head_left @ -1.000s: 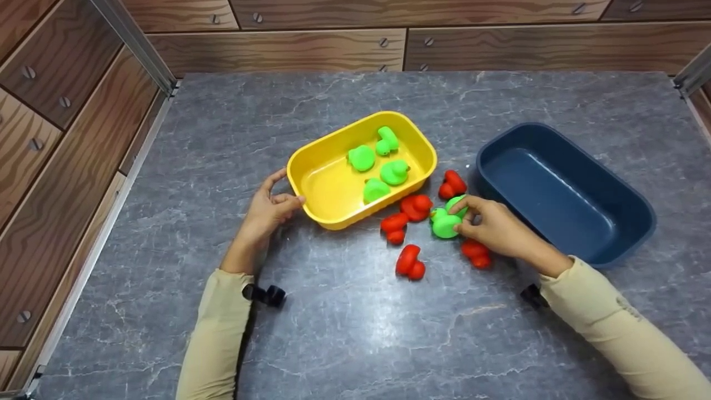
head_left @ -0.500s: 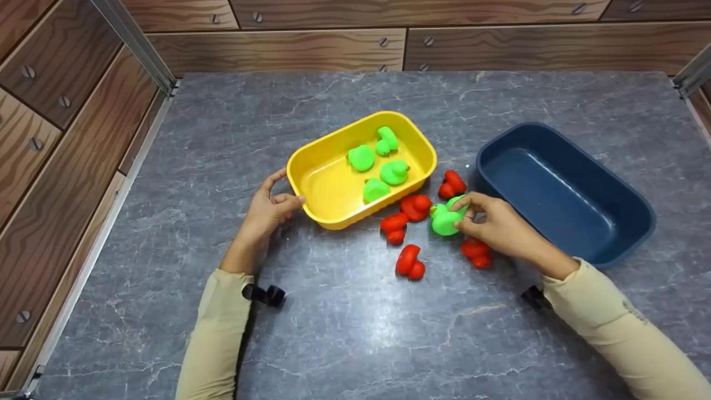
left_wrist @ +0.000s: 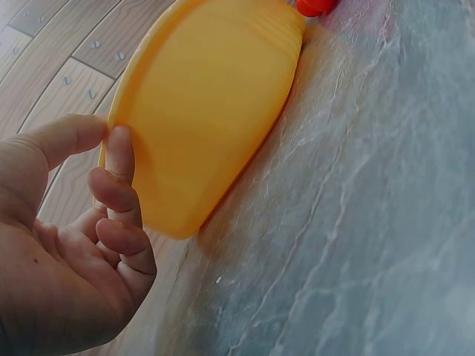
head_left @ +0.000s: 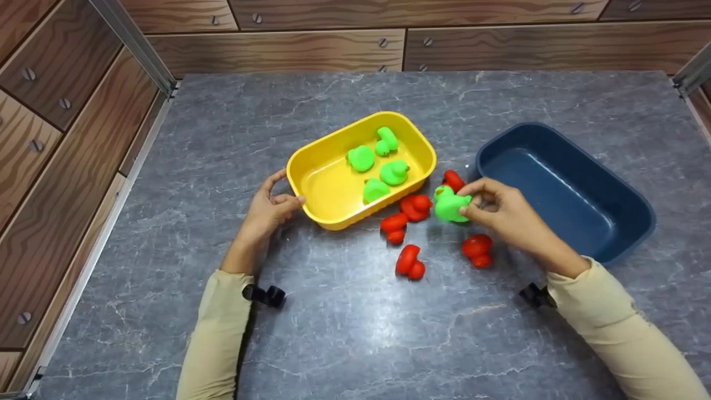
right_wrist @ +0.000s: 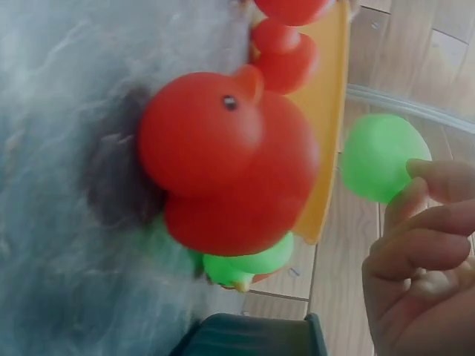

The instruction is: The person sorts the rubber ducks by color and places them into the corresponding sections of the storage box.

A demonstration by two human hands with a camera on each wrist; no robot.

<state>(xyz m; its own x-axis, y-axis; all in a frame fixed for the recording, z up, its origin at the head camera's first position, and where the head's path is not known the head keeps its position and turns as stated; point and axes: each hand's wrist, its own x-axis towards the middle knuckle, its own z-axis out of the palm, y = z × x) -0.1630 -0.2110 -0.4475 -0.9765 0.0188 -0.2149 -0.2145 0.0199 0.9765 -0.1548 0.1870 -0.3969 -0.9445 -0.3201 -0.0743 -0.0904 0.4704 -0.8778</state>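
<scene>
My left hand [head_left: 265,208] pinches the near-left end of the yellow tub [head_left: 333,223], thumb and fingers at its rim; the left wrist view shows the same grip on the tub wall [left_wrist: 208,111]. Several green toy ducks [head_left: 362,158] lie inside that tub. Between thumb and index finger, my right hand [head_left: 502,214] holds another green toy duck [head_left: 452,206] by its tail end, its beak pointing left. In the right wrist view the held duck [right_wrist: 382,156] is raised off the table, while a further green duck [right_wrist: 256,259] sits partly hidden behind a red one.
Several red toy ducks [head_left: 410,262] lie scattered on the grey table near the yellow tub, one [head_left: 476,250] below my right hand. A dark blue tub [head_left: 555,194] stands right of them, partly behind my right hand. Wood-patterned walls [head_left: 278,53] border the table.
My right hand has lifted the green duck and moved slightly up and away from the near red duck, which now shows fully. The left hand and yellow tub have stayed put.
</scene>
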